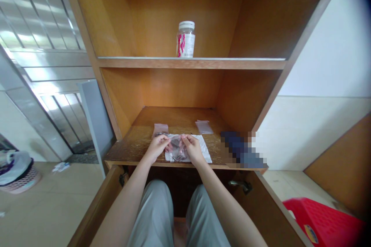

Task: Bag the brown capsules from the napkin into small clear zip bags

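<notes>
A clear plastic bag (178, 149) is stretched between my two hands, over a white sheet (205, 148) on the wooden shelf. My left hand (158, 146) pinches its left side, and my right hand (191, 147) pinches the upper right edge. Something pinkish shows in or through the plastic, too unclear to name. Just behind my left hand lies a small zip bag (160, 128) with reddish contents. Farther back to the right rests another small clear zip bag (204, 126).
A white-capped jar (186, 40) stands on the upper shelf (232, 64). A dark, pixelated item (242, 150) lies at the right. Open cabinet doors flank my knees. A red plastic crate (321, 220) is on the floor at right, a lined basket (19, 173) at left.
</notes>
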The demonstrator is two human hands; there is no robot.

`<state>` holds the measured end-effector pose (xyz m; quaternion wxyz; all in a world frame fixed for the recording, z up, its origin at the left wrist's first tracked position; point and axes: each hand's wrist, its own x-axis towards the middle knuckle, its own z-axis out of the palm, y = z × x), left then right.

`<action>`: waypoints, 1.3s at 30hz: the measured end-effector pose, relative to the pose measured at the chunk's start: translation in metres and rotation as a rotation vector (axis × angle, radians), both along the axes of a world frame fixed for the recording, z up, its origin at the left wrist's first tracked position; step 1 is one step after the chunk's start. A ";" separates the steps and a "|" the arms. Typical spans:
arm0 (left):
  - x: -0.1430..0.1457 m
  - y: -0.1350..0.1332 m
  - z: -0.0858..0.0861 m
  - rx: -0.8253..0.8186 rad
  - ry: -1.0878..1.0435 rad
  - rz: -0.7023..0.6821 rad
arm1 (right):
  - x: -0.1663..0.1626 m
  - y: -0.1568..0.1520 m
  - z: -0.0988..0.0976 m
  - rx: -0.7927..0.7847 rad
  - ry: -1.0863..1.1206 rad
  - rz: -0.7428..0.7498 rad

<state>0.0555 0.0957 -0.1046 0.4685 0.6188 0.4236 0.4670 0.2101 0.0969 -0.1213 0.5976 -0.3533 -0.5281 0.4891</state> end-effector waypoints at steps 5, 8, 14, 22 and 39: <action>0.002 -0.003 0.005 0.015 -0.035 0.036 | 0.000 -0.002 0.004 0.036 0.025 -0.073; 0.003 -0.007 0.008 0.072 -0.069 0.021 | 0.001 -0.003 0.006 0.001 0.072 -0.094; 0.007 -0.011 0.019 0.128 0.064 -0.092 | 0.001 0.000 0.004 -0.025 0.106 -0.128; -0.003 0.005 0.065 0.250 0.246 -0.019 | 0.001 -0.001 0.005 -0.155 0.215 -0.028; -0.030 0.077 0.028 0.172 0.257 0.289 | 0.000 0.000 0.003 -0.122 0.124 0.004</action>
